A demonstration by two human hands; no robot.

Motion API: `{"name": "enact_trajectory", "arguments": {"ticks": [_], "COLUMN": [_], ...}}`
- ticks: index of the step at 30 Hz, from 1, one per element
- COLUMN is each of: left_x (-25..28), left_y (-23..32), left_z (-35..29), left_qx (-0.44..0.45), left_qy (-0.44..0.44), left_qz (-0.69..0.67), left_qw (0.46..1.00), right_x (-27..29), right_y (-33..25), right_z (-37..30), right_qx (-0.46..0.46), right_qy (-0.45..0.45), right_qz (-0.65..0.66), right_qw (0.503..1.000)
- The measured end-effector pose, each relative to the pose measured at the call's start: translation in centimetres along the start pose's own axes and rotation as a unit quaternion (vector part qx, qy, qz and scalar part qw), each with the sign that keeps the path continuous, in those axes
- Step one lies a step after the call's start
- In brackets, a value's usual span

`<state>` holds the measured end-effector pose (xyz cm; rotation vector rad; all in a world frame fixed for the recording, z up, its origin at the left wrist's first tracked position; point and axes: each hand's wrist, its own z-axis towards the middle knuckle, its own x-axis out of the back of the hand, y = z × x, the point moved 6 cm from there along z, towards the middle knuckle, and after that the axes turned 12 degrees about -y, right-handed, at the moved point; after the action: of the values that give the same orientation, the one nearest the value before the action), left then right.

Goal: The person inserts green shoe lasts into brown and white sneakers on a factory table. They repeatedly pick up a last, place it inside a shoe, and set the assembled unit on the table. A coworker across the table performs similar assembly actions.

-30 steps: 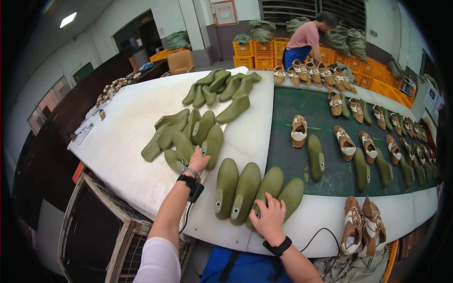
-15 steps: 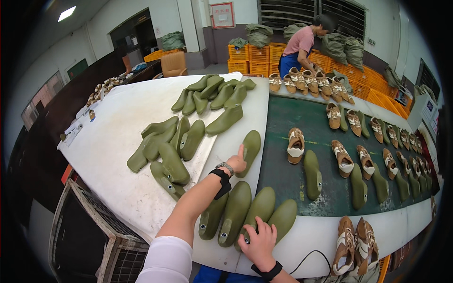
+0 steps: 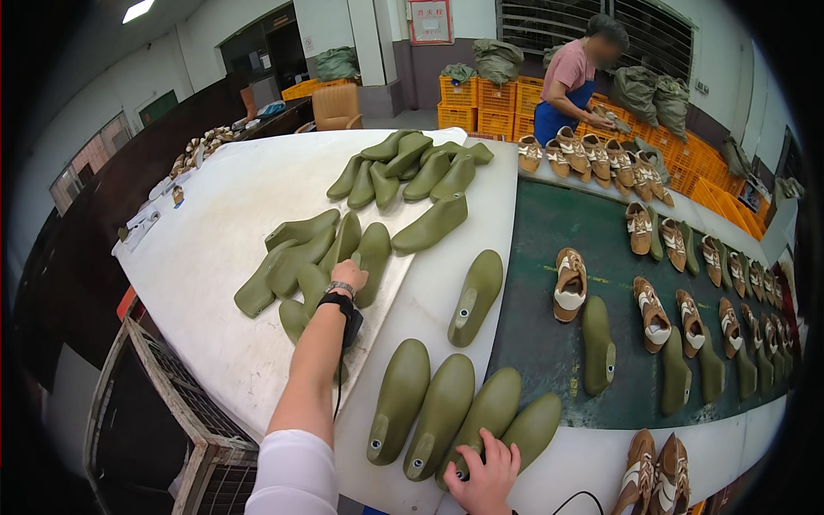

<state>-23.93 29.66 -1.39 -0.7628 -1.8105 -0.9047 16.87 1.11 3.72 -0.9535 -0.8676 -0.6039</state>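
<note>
Over a loose cluster of green shoe lasts (image 3: 300,265) on the white table, my left hand (image 3: 349,275) reaches down beside one green last (image 3: 375,249). Its fingers are mostly hidden, so a grip cannot be made out. My right hand (image 3: 486,478) rests with spread, bent fingers on the heel end of a green last (image 3: 495,399) in a near row. Beside that one lie two more lasts (image 3: 440,412) on its left and one (image 3: 534,422) on its right. A single last (image 3: 478,296) lies just beyond the row.
Tan and white sneakers (image 3: 570,283) and green lasts (image 3: 598,343) stand on a green mat (image 3: 549,378). More lasts (image 3: 421,167) are heaped farther back. A wire cage (image 3: 167,386) stands at left. A person (image 3: 571,90) handles a shoe near orange crates (image 3: 457,103).
My left hand has moved left from the single last to the cluster. The right hand stays on the heel end of its last. The view has shifted a little.
</note>
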Motion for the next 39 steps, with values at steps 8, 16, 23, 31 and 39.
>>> {"name": "enact_trajectory", "arguments": {"ticks": [8,16,23,31,39], "left_x": [0.2,-4.6,-1.7,0.3,-2.0], "left_y": [-1.6,11.8,2.3,-10.8,-10.2], "left_z": [-8.7,-9.5,-7.3,-8.7,-8.2], "left_qx": [-0.07,-0.209,-0.112,0.036,0.13], "left_qy": [-0.186,0.024,0.046,-0.059,-0.196], "left_qz": [-0.521,0.014,0.088,0.021,-0.302], "left_qw": [0.83,0.977,0.989,0.997,0.924], "right_x": [-1.6,-1.8,-2.3,-2.5,-2.9], "right_y": [0.8,0.9,1.0,0.8,0.9], "right_z": [0.1,0.2,0.3,0.5,0.7], "right_qx": [0.015,0.015,0.007,0.013,0.016], "right_qy": [0.013,0.021,0.007,0.013,0.022], "right_qz": [0.005,0.002,0.01,0.014,0.018], "right_qw": [1.0,1.0,1.0,1.0,0.999]}}
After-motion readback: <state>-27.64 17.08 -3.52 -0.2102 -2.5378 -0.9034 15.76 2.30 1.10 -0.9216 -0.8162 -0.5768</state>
